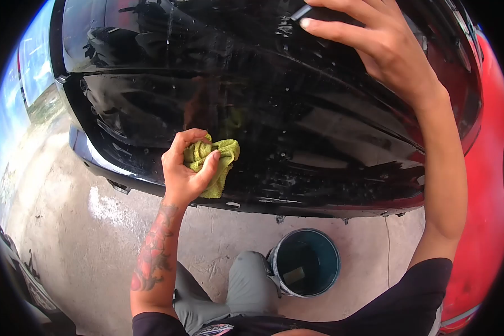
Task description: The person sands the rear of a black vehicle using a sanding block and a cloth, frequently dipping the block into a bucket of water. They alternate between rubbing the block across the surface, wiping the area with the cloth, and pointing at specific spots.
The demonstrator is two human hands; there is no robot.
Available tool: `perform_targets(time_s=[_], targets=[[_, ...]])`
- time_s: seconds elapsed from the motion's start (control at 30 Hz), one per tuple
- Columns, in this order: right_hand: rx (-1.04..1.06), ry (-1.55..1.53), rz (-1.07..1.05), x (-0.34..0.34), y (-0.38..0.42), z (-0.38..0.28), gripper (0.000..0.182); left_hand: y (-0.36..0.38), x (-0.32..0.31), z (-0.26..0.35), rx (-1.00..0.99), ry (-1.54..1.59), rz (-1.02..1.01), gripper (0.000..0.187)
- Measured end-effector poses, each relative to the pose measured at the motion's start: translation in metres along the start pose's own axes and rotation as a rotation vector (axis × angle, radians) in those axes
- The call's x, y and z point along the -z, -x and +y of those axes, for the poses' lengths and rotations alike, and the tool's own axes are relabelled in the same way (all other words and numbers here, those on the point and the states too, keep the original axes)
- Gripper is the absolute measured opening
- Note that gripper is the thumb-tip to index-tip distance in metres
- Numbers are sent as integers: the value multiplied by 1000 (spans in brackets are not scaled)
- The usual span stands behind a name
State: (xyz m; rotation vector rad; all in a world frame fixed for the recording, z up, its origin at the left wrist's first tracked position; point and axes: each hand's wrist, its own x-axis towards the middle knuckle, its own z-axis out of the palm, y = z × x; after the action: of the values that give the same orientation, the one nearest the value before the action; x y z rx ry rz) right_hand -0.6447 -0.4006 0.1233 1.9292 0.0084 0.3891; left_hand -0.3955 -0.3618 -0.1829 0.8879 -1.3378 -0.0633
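A crumpled yellow-green cloth (227,152) stands out against a glossy black curved panel (313,120), with a round teal-walled bucket (329,247) near and red painted bodywork (481,246) right.

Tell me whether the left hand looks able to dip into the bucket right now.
Probably yes: the bucket is uncovered, though the left hand holds a yellow-green cloth and would first have to clear the black panel.

Two hands, counting the left fingers (190,136) and right fingers (336,32); one yellow-green cloth (228,154) within the left; one small grey strip (301,13) at the right; one black panel (297,129) beneath both; one bucket (320,246) below them.
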Motion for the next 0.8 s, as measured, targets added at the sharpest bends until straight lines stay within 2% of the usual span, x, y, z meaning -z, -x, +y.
perform_targets(time_s=[0.13, 0.23, 0.33, 0.53, 0.63, 0.73, 0.8], targets=[[55, -13, 108, -18, -20, 0, 37, -1, -1, -1, -30, -9, 32, 37], [8, -91, 46, -7, -11, -1, 37, -2, -2, -3, -30, 12, 50, 37], [-41, -36, 24, 1, 6, -3, 36, -1, -1, -3, -8, 12, 21, 37], [57, 9, 93, -12, -25, -6, 36, -1, 0, 0, -17, 7, 29, 37], [55, -23, 40, -7, -15, -2, 35, -1, -2, -5, -20, 29, 49, 37], [-45, -164, -23, 3, 4, -4, 34, -3, -2, -6, -27, 28, 53, 37], [-22, -158, 3, 0, -2, -4, 34, -3, -1, -3, -16, 18, 44, 38]])
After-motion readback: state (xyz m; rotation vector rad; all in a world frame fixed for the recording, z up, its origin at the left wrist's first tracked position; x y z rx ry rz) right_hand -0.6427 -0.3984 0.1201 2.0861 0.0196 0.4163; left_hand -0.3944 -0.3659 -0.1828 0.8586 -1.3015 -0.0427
